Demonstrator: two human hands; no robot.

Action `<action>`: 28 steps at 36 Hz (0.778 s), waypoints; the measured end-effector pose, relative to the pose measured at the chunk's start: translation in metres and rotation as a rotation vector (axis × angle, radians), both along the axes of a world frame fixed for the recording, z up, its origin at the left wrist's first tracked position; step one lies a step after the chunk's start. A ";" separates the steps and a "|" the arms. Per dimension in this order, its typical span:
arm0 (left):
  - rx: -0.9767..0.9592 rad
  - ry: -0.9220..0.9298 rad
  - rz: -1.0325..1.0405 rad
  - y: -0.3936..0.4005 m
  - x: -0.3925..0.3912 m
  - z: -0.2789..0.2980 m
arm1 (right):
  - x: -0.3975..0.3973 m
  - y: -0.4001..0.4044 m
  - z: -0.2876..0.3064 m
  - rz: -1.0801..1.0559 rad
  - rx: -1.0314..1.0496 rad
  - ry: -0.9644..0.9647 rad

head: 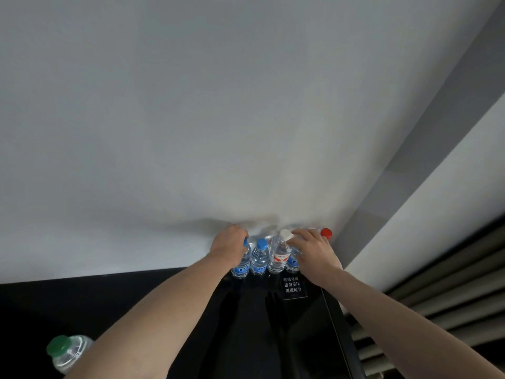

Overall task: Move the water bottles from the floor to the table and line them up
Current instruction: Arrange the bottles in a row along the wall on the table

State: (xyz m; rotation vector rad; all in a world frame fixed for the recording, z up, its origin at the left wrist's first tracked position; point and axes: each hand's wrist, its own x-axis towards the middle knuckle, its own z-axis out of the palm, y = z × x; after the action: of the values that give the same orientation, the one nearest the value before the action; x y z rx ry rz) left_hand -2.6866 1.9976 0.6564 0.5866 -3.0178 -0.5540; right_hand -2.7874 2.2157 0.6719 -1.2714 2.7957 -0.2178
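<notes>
Several clear water bottles stand in a row at the far edge of the black table (191, 310), against the white wall. My left hand (229, 243) grips the top of the leftmost blue-capped bottle (241, 266). Beside it stands a second blue-capped bottle (259, 257), then a white-capped bottle (280, 253) with a red label. My right hand (314, 247) covers another blue-labelled bottle (292, 262), with fingers curled at the white-capped bottle's neck. A red-capped bottle (326, 232) stands at the right end, mostly hidden behind that hand. A green-capped bottle (67, 351) stands near the bottom left.
A small sign with white characters (293, 286) lies on the table below the row. The table's right edge (338, 324) runs beside grey ribbed curtain folds (437, 296). The white wall (218, 105) fills the upper view.
</notes>
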 end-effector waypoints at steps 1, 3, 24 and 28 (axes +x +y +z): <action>-0.008 -0.003 -0.007 0.001 0.000 0.000 | -0.001 0.002 0.000 -0.006 0.008 0.004; -0.019 -0.003 -0.025 0.002 -0.001 0.001 | -0.003 0.004 0.000 -0.017 0.039 0.007; 0.064 0.041 0.036 0.006 -0.004 0.000 | 0.000 -0.005 -0.002 -0.071 0.176 -0.147; 0.093 0.025 0.052 0.005 -0.001 0.007 | 0.003 -0.006 -0.001 -0.079 0.170 -0.163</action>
State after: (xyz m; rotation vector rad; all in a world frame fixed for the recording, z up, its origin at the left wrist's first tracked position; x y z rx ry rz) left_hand -2.6871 2.0031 0.6636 0.6551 -2.9567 -0.6962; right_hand -2.7842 2.2093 0.6712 -1.0571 2.6640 -0.0812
